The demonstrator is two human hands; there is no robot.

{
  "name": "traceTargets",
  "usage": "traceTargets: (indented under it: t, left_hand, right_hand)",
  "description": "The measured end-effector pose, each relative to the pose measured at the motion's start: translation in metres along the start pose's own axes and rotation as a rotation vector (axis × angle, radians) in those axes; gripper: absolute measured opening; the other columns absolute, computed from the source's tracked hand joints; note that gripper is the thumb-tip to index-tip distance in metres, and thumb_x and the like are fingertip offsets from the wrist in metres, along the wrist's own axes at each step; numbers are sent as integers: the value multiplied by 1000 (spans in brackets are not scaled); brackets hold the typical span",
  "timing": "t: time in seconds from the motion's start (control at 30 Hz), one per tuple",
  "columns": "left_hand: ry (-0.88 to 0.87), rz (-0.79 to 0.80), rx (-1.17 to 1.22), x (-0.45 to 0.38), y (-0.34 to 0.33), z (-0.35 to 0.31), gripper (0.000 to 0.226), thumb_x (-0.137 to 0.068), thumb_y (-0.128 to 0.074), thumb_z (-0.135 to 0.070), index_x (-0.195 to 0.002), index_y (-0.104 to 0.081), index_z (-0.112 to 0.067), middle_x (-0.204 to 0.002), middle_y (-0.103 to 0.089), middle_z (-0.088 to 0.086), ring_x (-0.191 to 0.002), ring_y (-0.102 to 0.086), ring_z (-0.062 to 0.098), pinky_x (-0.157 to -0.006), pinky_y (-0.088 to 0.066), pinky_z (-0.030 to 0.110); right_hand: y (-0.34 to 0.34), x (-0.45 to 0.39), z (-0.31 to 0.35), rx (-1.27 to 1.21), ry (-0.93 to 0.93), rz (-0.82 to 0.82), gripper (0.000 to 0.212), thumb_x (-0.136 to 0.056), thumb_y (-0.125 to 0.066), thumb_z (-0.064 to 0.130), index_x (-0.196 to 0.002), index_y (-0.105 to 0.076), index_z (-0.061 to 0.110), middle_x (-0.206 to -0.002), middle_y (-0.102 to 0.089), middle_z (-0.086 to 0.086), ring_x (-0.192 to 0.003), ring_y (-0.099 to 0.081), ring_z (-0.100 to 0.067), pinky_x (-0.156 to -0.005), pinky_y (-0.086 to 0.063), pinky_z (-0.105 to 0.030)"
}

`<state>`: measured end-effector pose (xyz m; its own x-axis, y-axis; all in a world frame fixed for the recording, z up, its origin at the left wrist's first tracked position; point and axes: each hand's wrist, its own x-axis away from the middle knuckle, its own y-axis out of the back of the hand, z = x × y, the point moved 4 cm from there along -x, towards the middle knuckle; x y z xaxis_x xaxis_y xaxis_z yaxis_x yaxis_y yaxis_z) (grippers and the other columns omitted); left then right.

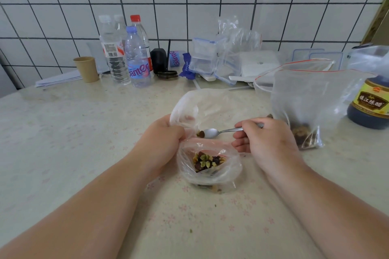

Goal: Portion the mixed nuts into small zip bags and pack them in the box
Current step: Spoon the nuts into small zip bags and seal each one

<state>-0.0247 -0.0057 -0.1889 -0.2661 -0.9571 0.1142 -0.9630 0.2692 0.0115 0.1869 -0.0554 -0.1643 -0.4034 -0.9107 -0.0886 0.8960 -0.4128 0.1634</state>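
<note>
My right hand (265, 135) has its grip clamped round the handle of a metal spoon (219, 132), thumb on top and fingers curled beneath, the knuckles turned toward me. The spoon lies nearly level, its bowl pointing left into the mouth of a small clear bag (207, 149). A few bits of nut sit just at the tip of the bowl.

My left hand (164, 135) pinches the near left edge of that bag's opening, fingers bunched into the plastic, holding the mouth up and wide. The bag rests on the worktop (73, 132) between my hands. At its bottom lies a small heap of mixed nuts (207, 160): green seeds, dark raisin-like pieces and paler bits.

Both forearms reach in from the lower corners and angle toward each other, wrists nearly level above the worktop.

Just to the right of my right hand stands a larger zip bag (309, 101) with a red strip along its open top; more nuts are settled in its lower corner. Beyond it at the right edge is a dark vinegar bottle (370, 101) with a yellow label.

Along the tiled wall stand several water bottles (136, 61), a brown paper cup (86, 69), and a stack of clear lidded boxes (205, 57) with loose plastic bags beside them.
</note>
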Motion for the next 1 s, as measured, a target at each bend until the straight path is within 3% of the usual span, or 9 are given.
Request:
traceTargets:
  t: [0.13, 0.27, 0.37, 0.57, 0.77, 1.0]
  left_hand:
    - [-3, -39, -41, -3, 2, -1, 34, -78, -59, -8, -98, -78, -27, -109, -79, 16, -113, -71, 44, -106, -49, 66]
    - [9, 1, 4, -3, 0, 1, 37, -82, -56, -3, -98, -79, -28, -112, -80, 14, -114, -73, 38, -108, -49, 62]
    - [1, -12, 6, -4, 1, 1, 35, -84, -57, -3, -99, -79, -25, -112, -79, 16, -115, -71, 43, -108, -48, 64]
    - [-16, -104, -27, -1, 2, -4, 37, -71, -55, -8, -90, -80, -28, -99, -81, 16, -98, -76, 41, -96, -57, 61]
    - [-2, -134, -34, 1, 4, -4, 36, -75, -58, -5, -89, -81, -30, -100, -81, 16, -106, -71, 47, -100, -53, 64]
    - [11, -113, -22, 4, 0, -7, 40, -63, -61, -10, -88, -80, -35, -98, -82, 11, -101, -76, 38, -100, -56, 61]
  right_hand:
    - [-3, 1, -4, -47, -55, 19, 24, -92, -50, 7, -85, -73, 10, -64, -74, -3, -53, -70, -15, -49, -52, -20]
    - [-6, 1, -8, -193, -148, 53, 22, -93, -50, 2, -88, -71, 2, -61, -72, -5, -52, -68, -14, -48, -53, -22]
    - [-9, 0, -12, -364, -264, 80, 20, -95, -47, 0, -88, -66, -4, -57, -67, -7, -48, -66, -13, -44, -52, -21]
    - [-1, -3, -14, -485, -338, 56, 20, -95, -48, 1, -86, -64, -4, -51, -64, -5, -45, -64, -11, -43, -52, -20]
    - [0, -4, -11, -458, -280, 23, 21, -95, -46, 0, -87, -65, -3, -49, -64, -3, -43, -63, -12, -43, -53, -20]
    - [3, -5, -9, -147, -78, -31, 20, -92, -51, 6, -87, -71, 5, -63, -73, -7, -57, -72, -23, -52, -55, -27]
